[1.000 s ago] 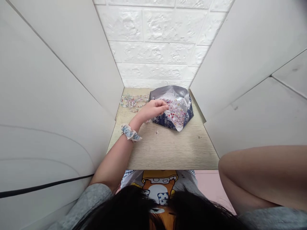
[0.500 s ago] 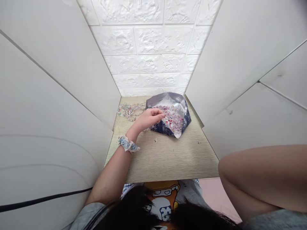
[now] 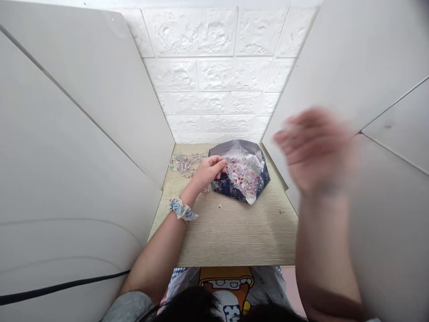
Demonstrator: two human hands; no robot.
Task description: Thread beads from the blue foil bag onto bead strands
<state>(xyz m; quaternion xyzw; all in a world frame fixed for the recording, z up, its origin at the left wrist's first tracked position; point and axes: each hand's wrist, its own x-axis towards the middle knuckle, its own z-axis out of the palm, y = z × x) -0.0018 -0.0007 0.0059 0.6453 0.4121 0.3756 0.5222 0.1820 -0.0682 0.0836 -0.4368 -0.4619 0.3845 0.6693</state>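
A wood-grain tabletop (image 3: 241, 243), boxed in by white panels (image 3: 90, 67) and a brick-patterned wall (image 3: 214, 74), bears the bead bag (image 3: 229, 188) — left hand (image 3: 208, 172) pinched together over it, right hand (image 3: 311, 150) raised, grip too blurred to tell

And here's the left hand (image 3: 208, 172) over the open bag's (image 3: 228, 188) left side, fingers (image 3: 219, 166) pinched together beside the loose beads (image 3: 243, 175), bead strands (image 3: 183, 163) lying left on the tabletop (image 3: 234, 243), while the right hand (image 3: 315, 150) is up, all blur, well apart from the bag!

Room before bag (image 3: 231, 190), 2 white panels (image 3: 134, 89) flanking
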